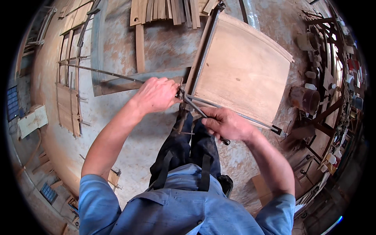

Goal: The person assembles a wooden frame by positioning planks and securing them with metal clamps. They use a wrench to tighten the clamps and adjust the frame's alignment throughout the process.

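A wide pale wooden panel (241, 70) lies ahead of me, slightly to the right, with wooden strips along its edges. One metal bar clamp (204, 58) runs along its left edge. A second long bar clamp (105, 73) reaches from the far left, past my left hand, and seems to continue along the panel's near edge. My left hand (158, 94) is closed round this clamp near the panel's near-left corner. My right hand (227, 123) is wrapped round a dark metal rod (195, 107) with a rounded end. The rod's upper end meets the metal parts beside my left fingers, where details are hidden.
Several wooden strips (168, 11) lie at the back. A slatted wooden frame assembly (69, 103) with clamps stands at the left. Rusty buckets (304, 98) and a cluttered rack (333, 90) line the right side. A flat metal beam (117, 85) lies behind my left hand.
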The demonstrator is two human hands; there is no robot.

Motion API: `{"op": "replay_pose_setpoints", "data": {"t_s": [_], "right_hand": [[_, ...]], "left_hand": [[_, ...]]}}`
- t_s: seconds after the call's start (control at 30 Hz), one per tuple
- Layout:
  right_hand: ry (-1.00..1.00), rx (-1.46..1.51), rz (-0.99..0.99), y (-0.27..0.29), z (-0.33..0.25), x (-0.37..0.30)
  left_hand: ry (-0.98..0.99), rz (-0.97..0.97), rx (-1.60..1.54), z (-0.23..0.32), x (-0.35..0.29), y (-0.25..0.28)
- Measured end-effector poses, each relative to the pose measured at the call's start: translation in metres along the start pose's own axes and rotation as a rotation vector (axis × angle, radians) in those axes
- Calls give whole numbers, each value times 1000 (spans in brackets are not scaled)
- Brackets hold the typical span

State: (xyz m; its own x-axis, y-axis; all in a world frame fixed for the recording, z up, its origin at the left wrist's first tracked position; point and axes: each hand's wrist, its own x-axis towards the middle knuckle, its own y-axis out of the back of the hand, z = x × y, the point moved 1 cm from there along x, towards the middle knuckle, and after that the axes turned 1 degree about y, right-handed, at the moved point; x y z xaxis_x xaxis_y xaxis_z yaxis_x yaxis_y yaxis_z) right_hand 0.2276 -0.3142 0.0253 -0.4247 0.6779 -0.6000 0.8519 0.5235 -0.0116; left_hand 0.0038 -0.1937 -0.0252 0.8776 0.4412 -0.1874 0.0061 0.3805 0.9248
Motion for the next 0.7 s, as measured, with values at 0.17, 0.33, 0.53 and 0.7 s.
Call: {"op": "replay_pose_setpoints", "data": {"t_s": [0.17,0.33,0.53,0.7], "right_hand": [[-201,616,121,-32,5,-5],[-68,505,390,-58,12,0],[-15,717,447,-83,19,8],[-78,916,515,-96,7,11]], "left_hand": [[15,-50,-8,-3,3,-3],[66,-50,-5,3,5,0],[71,16,-8,3,3,-5],[14,87,-60,4,5,-7]]}}
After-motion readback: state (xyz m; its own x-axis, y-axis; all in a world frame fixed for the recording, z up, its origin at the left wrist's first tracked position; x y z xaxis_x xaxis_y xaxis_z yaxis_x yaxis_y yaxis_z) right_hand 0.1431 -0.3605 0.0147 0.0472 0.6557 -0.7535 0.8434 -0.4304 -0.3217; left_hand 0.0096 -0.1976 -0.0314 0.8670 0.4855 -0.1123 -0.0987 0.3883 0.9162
